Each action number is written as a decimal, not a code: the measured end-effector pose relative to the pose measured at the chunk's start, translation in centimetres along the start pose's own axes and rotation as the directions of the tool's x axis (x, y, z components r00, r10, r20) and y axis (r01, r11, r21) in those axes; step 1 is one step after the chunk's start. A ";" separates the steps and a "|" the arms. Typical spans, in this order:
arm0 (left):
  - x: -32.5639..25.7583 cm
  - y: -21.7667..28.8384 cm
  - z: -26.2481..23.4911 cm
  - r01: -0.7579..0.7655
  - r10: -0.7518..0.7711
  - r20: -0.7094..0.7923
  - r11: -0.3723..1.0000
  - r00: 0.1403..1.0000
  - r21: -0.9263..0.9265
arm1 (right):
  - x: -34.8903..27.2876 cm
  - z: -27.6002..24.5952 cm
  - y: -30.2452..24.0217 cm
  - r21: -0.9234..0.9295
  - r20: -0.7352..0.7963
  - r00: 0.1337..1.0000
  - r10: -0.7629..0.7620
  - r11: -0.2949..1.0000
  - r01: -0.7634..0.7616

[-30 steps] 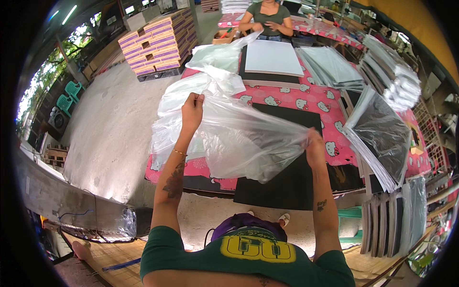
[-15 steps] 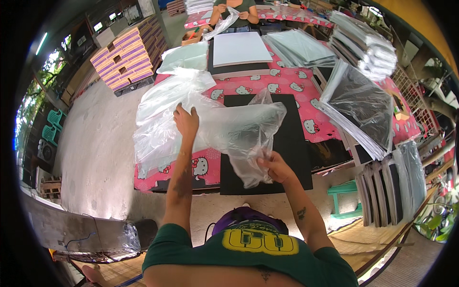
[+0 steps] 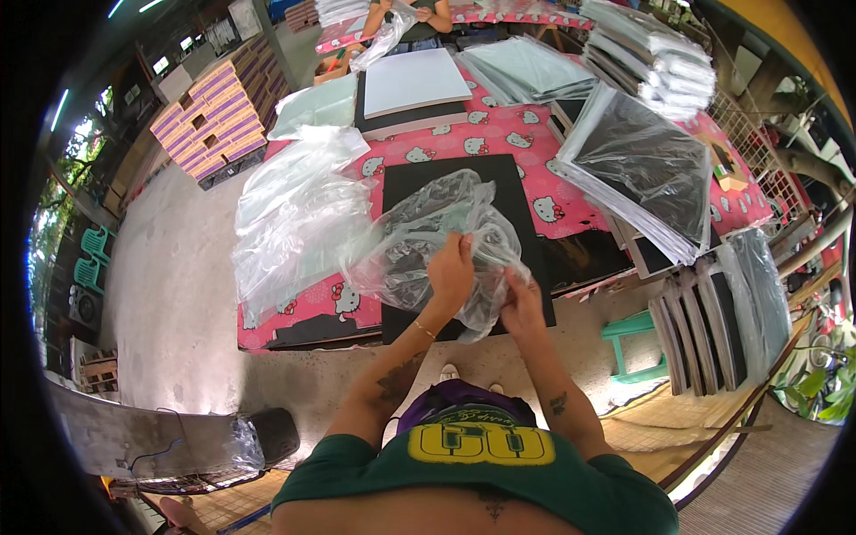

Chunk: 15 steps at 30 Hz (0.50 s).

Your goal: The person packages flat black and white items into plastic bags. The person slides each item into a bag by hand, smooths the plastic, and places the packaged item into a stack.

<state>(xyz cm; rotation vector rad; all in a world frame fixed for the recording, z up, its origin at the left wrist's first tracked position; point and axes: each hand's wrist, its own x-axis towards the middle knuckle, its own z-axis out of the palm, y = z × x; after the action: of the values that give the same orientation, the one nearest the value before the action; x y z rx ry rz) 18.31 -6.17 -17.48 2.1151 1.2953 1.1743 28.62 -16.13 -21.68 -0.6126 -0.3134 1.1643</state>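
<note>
A clear plastic bag point(image 3: 419, 241), crumpled and partly billowed, is held above a black board point(image 3: 526, 223) lying at the near edge of the table. My left hand point(image 3: 451, 275) pinches the bag near its right end. Close beside it, my right hand point(image 3: 522, 303) grips the bag's edge with fingers closed. To the left of the board lies a loose pile of clear plastic bags point(image 3: 299, 214).
A white-topped stack of boards point(image 3: 415, 85) sits farther back on the pink patterned tablecloth point(image 3: 423, 153). Bagged black boards point(image 3: 642, 160) lie on the right, and several wrapped bundles point(image 3: 704, 330) stand below them. Another person's hands point(image 3: 419, 11) hold plastic across the table. Boxes point(image 3: 209, 120) are stacked at left.
My left hand has moved right from the bag pile to beside my right hand, bringing the bag over the board. The bag has bunched up. The whole view has shifted slightly.
</note>
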 end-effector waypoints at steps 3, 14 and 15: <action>1.6 -1.2 -1.5 0.259 -0.258 -0.025 0.963 0.966 0.078 | -0.8 -0.5 -3.7 0.160 0.120 0.990 -0.070 0.986 0.050; 0.1 -3.7 -9.9 -0.548 0.458 0.397 0.823 0.796 0.148 | -2.0 1.9 -14.7 -0.259 0.318 0.924 0.211 0.957 -0.130; 1.0 2.0 -9.9 -0.636 0.597 0.431 0.769 0.677 -0.065 | -1.9 4.3 -15.0 -0.607 0.495 0.804 0.330 0.794 0.047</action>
<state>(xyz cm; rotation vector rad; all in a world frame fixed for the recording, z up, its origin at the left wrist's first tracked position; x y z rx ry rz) 11.46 -7.14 -10.00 2.7909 0.4246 0.7772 36.97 -20.50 -9.15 -0.8262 -1.2246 1.4011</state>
